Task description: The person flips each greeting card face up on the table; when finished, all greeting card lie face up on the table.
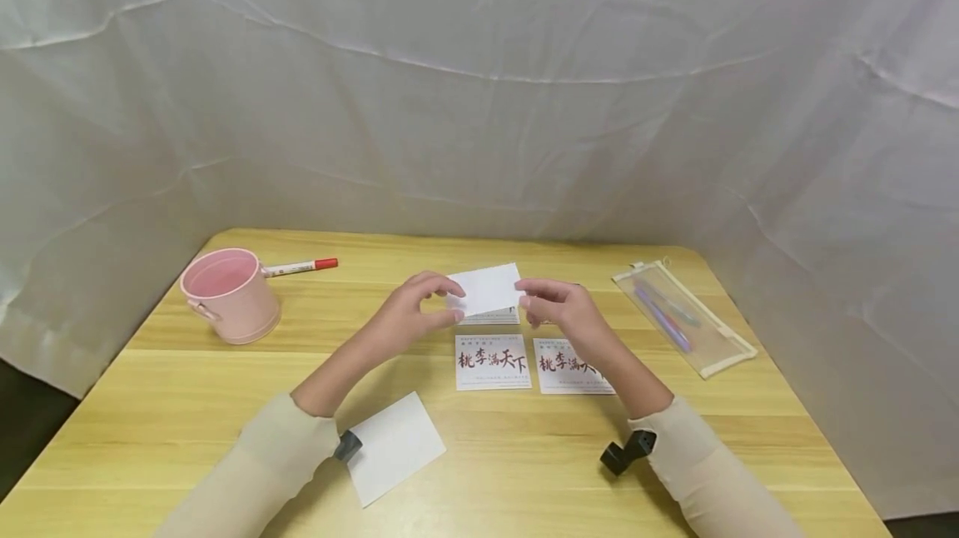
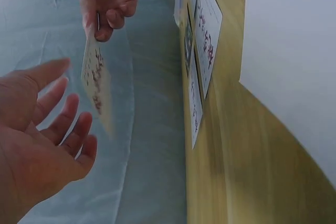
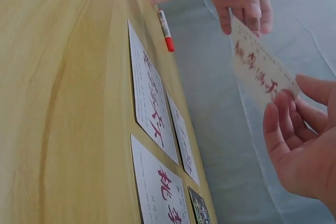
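A card (image 1: 485,290) is up in the air over the table, its white back toward me in the head view. Its other face, with red Chinese lettering, shows in both wrist views. My right hand (image 1: 568,311) pinches its right end between thumb and fingers. By the opposite end is my left hand (image 1: 410,311), thumb and fingers spread apart around the edge, with a gap to the card (image 2: 94,80) in the left wrist view. Below lie two lettered cards, a left one (image 1: 493,363) and a right one (image 1: 565,367), the latter partly behind my right wrist.
Behind those lie another lettered card (image 3: 182,135) and a dark card (image 3: 199,206). A white card (image 1: 397,448) lies near my left wrist. At left stand a pink bucket (image 1: 238,305) and a red-capped marker (image 1: 300,267); at right, a mesh pouch (image 1: 693,326) holds pens.
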`<state>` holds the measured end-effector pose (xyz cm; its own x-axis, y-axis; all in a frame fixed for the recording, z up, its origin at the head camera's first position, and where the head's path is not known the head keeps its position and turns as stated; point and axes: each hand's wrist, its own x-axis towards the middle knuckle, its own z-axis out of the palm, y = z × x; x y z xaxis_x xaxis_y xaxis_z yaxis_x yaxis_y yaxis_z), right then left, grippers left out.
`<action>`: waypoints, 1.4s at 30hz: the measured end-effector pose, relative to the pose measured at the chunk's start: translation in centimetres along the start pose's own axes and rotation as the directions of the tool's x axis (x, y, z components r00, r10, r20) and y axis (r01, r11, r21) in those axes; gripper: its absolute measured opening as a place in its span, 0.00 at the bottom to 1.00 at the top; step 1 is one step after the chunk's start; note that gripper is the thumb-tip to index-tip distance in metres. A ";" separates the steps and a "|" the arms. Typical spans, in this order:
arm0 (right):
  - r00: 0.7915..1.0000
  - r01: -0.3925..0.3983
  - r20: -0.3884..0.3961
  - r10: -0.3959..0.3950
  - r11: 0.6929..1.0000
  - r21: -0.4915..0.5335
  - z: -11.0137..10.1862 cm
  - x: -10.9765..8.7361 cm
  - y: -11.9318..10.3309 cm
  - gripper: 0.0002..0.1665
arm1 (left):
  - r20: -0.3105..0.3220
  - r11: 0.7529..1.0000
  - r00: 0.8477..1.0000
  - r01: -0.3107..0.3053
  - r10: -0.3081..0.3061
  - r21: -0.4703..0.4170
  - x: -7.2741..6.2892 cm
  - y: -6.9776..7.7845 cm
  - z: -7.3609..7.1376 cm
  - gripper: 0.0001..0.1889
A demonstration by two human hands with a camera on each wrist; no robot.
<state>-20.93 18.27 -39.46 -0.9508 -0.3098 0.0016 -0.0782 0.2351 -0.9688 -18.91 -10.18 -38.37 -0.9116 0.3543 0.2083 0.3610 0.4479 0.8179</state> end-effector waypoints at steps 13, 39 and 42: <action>0.982 -0.106 -0.142 0.123 0.987 0.118 0.5 0.3 -0.3 0.30 | 0.077 1.000 0.997 -0.015 0.016 -0.013 0.2 -0.6 0.6 0.13; 0.991 0.107 -0.079 -0.113 0.991 -0.076 -0.6 -0.8 -1.4 0.23 | 0.044 0.952 0.996 0.086 -0.077 -0.294 0.4 -1.3 -1.1 0.09; 0.986 0.152 -0.044 -0.158 0.982 -0.111 -0.2 -0.8 -1.3 0.21 | 0.066 0.946 0.995 0.096 -0.079 -0.310 0.4 -1.4 -1.1 0.10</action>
<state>-20.16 18.40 -38.19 -0.9387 -0.3026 0.1654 -0.2549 0.2858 -0.9238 -19.98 -11.52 -38.84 -0.9222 0.3716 0.1069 0.1932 0.2034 0.9598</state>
